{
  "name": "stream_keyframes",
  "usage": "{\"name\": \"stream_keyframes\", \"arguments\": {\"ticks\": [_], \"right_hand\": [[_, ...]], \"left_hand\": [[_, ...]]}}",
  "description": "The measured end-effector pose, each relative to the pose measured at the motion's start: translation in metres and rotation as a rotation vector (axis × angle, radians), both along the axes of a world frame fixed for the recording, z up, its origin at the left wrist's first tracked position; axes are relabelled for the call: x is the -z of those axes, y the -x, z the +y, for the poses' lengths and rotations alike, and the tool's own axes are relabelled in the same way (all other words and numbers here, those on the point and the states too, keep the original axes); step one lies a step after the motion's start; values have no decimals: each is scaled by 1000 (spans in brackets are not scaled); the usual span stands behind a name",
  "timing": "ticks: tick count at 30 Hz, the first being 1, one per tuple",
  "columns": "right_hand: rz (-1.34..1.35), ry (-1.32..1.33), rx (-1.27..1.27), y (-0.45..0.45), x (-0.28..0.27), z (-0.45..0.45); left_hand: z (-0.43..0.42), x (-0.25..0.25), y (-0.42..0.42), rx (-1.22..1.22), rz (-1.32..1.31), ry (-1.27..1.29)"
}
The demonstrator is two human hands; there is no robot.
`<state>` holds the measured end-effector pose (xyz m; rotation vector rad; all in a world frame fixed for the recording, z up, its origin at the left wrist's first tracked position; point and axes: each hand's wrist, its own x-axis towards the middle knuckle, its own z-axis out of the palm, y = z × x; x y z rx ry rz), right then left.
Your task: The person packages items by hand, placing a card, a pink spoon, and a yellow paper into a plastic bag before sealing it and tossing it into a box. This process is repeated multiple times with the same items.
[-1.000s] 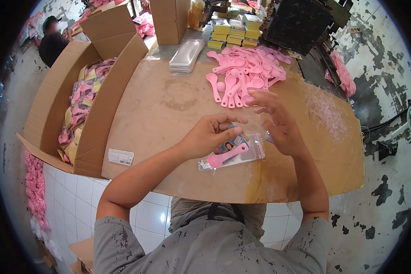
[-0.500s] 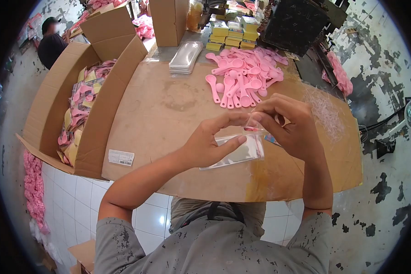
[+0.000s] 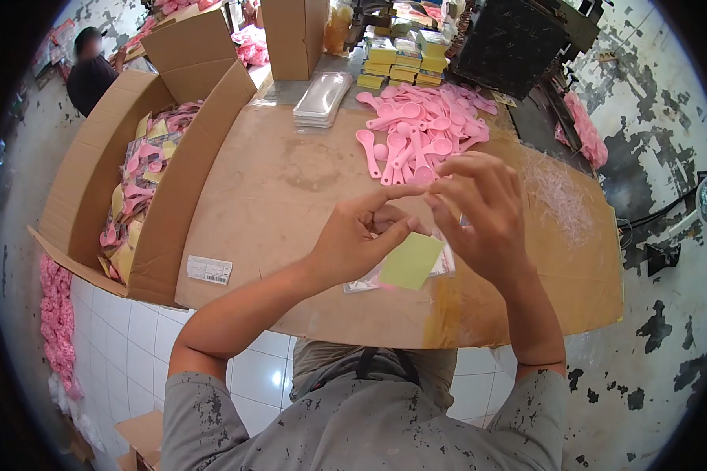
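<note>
My left hand (image 3: pixel 356 239) pinches the top edge of a packet, whose yellow-green card side (image 3: pixel 411 261) faces me. A bit of pink shows at the card's lower left edge. My right hand (image 3: pixel 483 216) is just right of it, fingers bent and apart, its fingertips close to my left index finger; nothing clear shows in it. Beneath the packet, clear plastic sleeves (image 3: pixel 447 261) lie on the brown board and are partly covered. Beyond my hands is a heap of pink spoons (image 3: pixel 424 125).
A large carton (image 3: pixel 182 184) of packed spoons stands at the left. Clear sleeves (image 3: pixel 322 100) and stacked cards (image 3: pixel 403 59) are at the back. Plastic strips (image 3: pixel 562 200) lie right, near a black machine (image 3: pixel 511 47). Another person (image 3: pixel 90 78) is at the upper left.
The packet in my left hand now shows its yellow-green side; a second ago a pink spoon and printed card showed. My hands came together at the fingertips, then my right fingers spread slightly.
</note>
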<state>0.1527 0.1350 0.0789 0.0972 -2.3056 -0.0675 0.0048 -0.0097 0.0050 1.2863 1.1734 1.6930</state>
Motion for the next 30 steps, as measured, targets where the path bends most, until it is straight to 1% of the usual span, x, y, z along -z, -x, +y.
{"name": "stream_keyframes", "arguments": {"ticks": [2,5,8,9,11,12,14,15,17,19,21,22,23,25,26,27,29,30], "right_hand": [[21,-67,26,5,9,-2],[11,-158,53,8,16,-3],[-41,-254,100,9,20,-3],[-63,-286,123,9,22,-2],[-51,-166,158,8,22,5],[-44,-104,175,7,21,10],[-80,446,102,-8,12,28],[-98,720,61,-21,7,40],[-312,1402,-219,-62,-2,76],[-320,1592,-603,-118,17,139],[-167,1696,-643,-152,32,200],[-263,1166,27,-177,61,226],[-318,557,624,-201,98,251],[-259,107,1120,-203,98,243],[-183,328,1082,-208,93,242],[-104,542,1029,-199,76,229],[-122,429,926,-184,56,205],[-134,379,878,-176,52,190]], "left_hand": [[-1,3,-2,-40,108,-37],[-3,2,0,-120,305,60],[-3,8,0,-177,522,-10],[-2,9,-1,-173,548,-9],[0,10,-3,-158,600,-7],[0,8,-3,-141,558,17],[-3,-1,-1,-112,472,65],[-2,0,1,-82,367,82],[1,4,6,-21,156,115],[3,8,7,4,67,120],[5,6,9,22,-9,127],[5,6,8,30,-47,139],[5,5,8,38,-83,149],[5,5,6,21,-78,136],[6,5,5,15,-76,131],[8,5,7,4,-46,136],[9,7,9,-16,9,159],[10,10,8,-16,-17,164]]}}
